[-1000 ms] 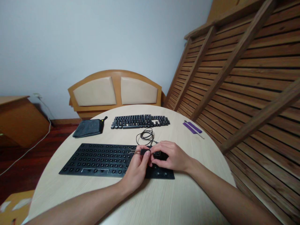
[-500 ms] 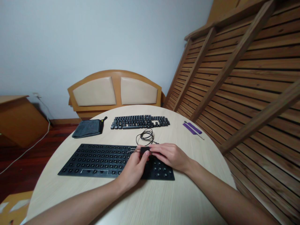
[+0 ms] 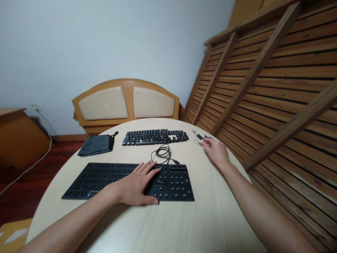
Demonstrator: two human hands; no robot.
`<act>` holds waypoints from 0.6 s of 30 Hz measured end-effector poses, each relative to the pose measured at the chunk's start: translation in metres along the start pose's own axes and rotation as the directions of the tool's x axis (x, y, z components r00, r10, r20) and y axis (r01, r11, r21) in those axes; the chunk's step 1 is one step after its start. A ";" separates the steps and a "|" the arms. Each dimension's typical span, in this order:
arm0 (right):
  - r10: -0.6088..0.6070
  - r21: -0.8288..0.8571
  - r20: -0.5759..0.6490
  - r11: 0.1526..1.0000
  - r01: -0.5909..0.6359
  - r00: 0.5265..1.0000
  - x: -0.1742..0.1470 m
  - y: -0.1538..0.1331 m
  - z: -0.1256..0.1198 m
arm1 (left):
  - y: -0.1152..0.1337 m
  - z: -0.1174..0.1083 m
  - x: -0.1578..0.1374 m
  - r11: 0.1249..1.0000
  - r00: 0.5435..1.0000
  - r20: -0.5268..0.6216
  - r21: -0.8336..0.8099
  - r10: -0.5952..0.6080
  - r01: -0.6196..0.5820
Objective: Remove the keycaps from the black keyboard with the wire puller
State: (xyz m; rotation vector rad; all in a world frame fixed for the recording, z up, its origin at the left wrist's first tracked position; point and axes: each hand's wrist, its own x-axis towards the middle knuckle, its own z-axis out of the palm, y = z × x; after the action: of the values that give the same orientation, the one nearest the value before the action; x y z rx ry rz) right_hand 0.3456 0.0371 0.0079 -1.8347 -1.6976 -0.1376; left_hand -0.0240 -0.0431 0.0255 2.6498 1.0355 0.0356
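My left hand (image 3: 138, 182) lies flat with fingers spread on a black keyboard base (image 3: 173, 195), whose switches show without keycaps. Out at the right side of the table, my right hand (image 3: 216, 151) pinches a wire keycap puller (image 3: 199, 136). Its dark handle is at my fingertips and its thin wire prongs point away to the upper left. Behind the base, loose black keycaps (image 3: 143, 137) are laid out in keyboard order, with a gap toward the right. The keyboard's black cable (image 3: 163, 151) is coiled between them. The purple-handled tool is mostly hidden by my right hand.
A dark grey cloth (image 3: 96, 144) with a black loop lies at the table's left. The round pale table (image 3: 210, 218) stands close to a slatted wooden panel (image 3: 263, 105) on the right and a headboard (image 3: 126, 84) behind.
Both hands were together over the keyboard with the keycap puller. My right hand has carried it out to the right, and my left hand has opened and flattened onto the base.
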 end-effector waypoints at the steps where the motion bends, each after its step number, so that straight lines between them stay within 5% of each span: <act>1: 0.032 -0.041 0.006 0.999 -0.032 0.999 0.003 0.005 0.001 | -0.001 0.000 0.000 1.000 1.000 0.004 0.003 0.005 -0.005; 9: 0.195 -0.280 0.046 0.944 -0.174 0.980 0.010 0.027 0.018 | -0.001 -0.003 0.001 0.999 0.997 -0.059 0.020 0.044 -0.043; 18: 0.172 -0.287 0.061 0.947 -0.147 0.983 0.010 0.031 0.022 | 0.006 -0.001 0.003 0.993 0.988 -0.111 -0.022 0.109 -0.113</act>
State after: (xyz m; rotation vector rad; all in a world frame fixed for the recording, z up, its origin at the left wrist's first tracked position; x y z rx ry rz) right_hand 0.3691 0.0578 -0.0161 -2.2088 -1.6444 -0.2472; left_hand -0.0177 -0.0445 0.0280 2.7030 0.9115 0.2199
